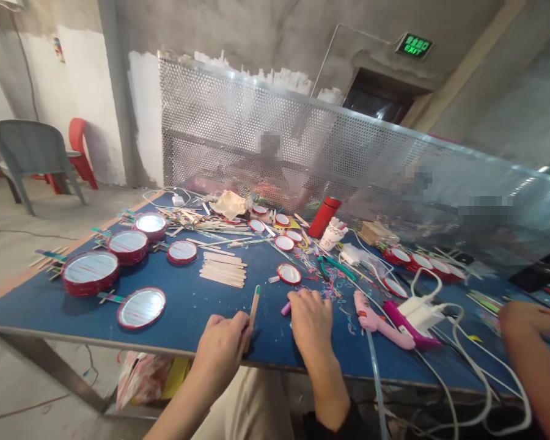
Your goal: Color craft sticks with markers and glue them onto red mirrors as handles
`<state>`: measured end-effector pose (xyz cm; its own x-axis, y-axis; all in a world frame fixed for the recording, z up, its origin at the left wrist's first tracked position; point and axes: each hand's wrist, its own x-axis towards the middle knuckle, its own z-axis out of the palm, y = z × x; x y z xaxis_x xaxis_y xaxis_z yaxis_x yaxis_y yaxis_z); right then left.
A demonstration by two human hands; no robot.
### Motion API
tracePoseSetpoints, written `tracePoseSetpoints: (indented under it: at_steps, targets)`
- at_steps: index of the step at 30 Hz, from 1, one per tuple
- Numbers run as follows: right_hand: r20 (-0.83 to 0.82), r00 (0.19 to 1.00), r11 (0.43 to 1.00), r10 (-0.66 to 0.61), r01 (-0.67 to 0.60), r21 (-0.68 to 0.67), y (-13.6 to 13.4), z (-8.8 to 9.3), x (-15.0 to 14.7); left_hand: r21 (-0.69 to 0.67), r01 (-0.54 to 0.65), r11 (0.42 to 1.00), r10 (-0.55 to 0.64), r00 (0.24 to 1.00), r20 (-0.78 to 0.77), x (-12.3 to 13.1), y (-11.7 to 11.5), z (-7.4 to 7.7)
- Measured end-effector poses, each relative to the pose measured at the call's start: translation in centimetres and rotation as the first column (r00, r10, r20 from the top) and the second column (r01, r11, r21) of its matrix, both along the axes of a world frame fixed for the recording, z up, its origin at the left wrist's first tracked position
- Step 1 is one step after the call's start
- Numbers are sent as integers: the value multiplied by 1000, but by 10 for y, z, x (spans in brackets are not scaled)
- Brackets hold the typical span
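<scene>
My left hand point(227, 339) is closed around a wooden craft stick point(255, 307) with a green tip, held tilted upward over the table's front edge. My right hand point(312, 321) rests low over the table, its fingers curled on a purple marker point(286, 308); most of the marker is hidden under the fingers. Between and beyond the hands lies a row of plain craft sticks point(222, 269). A small round mirror with a red rim point(289, 274) lies just past my right hand, and a small pale piece point(274, 279) sits beside it.
Red-rimmed round mirrors with stick handles point(90, 272) stand at left. A pink glue gun point(371, 318), a magenta power strip point(410, 324) and cables lie at right. A red bottle point(324, 217) stands behind coloured scraps. Another person's arm point(531, 354) reaches in at far right.
</scene>
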<state>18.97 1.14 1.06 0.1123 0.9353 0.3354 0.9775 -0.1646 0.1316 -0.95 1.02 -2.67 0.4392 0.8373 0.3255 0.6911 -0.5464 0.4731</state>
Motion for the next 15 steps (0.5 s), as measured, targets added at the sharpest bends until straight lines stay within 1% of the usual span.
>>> tracePoseSetpoints:
  at_steps: [3, 6, 10, 13, 15]
  targets:
    - [-5, 1000, 1000, 5, -5, 22, 0, -2, -9, 40, -19, 999, 17, 999, 33, 1, 1, -4]
    - [-16, 999, 997, 28, -27, 66, 0, -4, -14, 59, -21, 998, 17, 997, 73, 1, 3, -5]
    - [-58, 993, 981, 100, -89, 175, -1, -9, -14, 65, -13, 998, 7, 996, 94, 1, 2, -4]
    - [-120, 970, 939, 210, -166, 301, 0, -17, -9, 67, -15, 998, 11, 998, 60, 1, 1, -3]
    - [-177, 938, 885, 297, -201, 420, 2, -23, -5, 66, -21, 998, 18, 999, 43, 1, -1, -2]
